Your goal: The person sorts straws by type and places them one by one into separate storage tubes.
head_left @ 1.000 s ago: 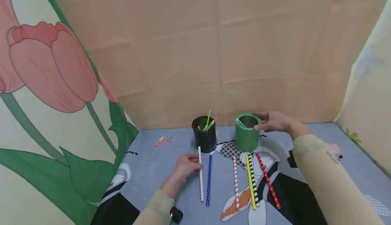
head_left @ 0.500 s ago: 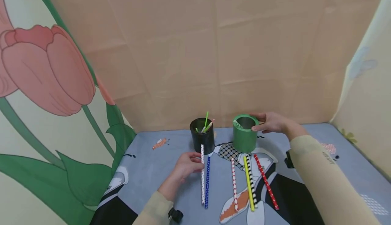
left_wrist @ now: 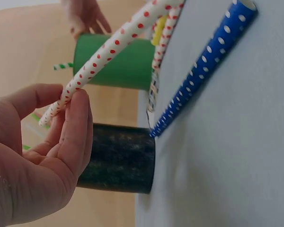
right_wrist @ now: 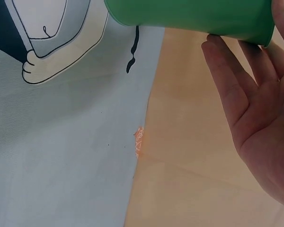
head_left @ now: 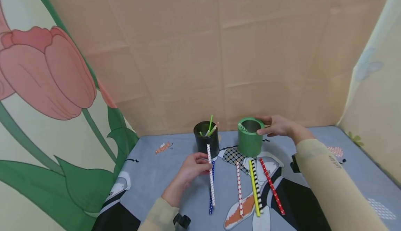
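My left hand (head_left: 205, 164) pinches a white straw with red dots (head_left: 211, 175) near its far end, and the straw tilts up off the blue cloth. In the left wrist view the same straw (left_wrist: 114, 46) runs up from my left hand (left_wrist: 68, 97). A blue dotted straw (head_left: 211, 192) lies flat just beneath it. A black cup (head_left: 206, 143) with several straws stands right behind. My right hand (head_left: 266, 126) grips the rim of a green cup (head_left: 249, 138), thumb in front and fingers behind. The right wrist view shows that green cup (right_wrist: 189, 14) against my right hand (right_wrist: 246, 33).
Several more straws lie side by side in front of the green cup: red-dotted white (head_left: 239, 189), yellow (head_left: 253, 185), black-and-white striped (head_left: 257, 182), red with white dots (head_left: 272, 185). A tan wall rises close behind the cups; printed sheets close both sides.
The white red-dotted straw lay flat beside the blue one; my left hand has taken hold of it and raised it, tilted. The right hand stays on the green cup.
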Demonstrator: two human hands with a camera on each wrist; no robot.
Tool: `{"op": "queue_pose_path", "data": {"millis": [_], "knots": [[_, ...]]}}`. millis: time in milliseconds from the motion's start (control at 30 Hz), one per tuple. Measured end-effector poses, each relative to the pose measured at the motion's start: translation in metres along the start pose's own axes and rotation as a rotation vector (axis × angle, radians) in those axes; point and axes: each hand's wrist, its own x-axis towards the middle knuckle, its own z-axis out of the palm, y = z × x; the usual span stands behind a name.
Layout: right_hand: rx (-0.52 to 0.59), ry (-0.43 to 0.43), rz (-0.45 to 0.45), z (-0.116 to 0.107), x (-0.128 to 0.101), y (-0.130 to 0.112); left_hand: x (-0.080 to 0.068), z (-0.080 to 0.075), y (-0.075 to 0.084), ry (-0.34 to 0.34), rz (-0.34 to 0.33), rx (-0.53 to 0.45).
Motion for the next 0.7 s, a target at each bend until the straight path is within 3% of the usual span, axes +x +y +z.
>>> {"op": "queue_pose_path", "data": {"millis": [333, 700], "knots": [[-0.017, -0.004, -0.009, 0.0, -0.001, -0.002, 0.0, 0.013, 0.016, -0.017, 0.04, -0.035], [0.0, -0.008, 0.002, 0.0, -0.004, -0.007, 0.003, 0.037, 0.041, 0.016, 0.164, -0.15]]}}
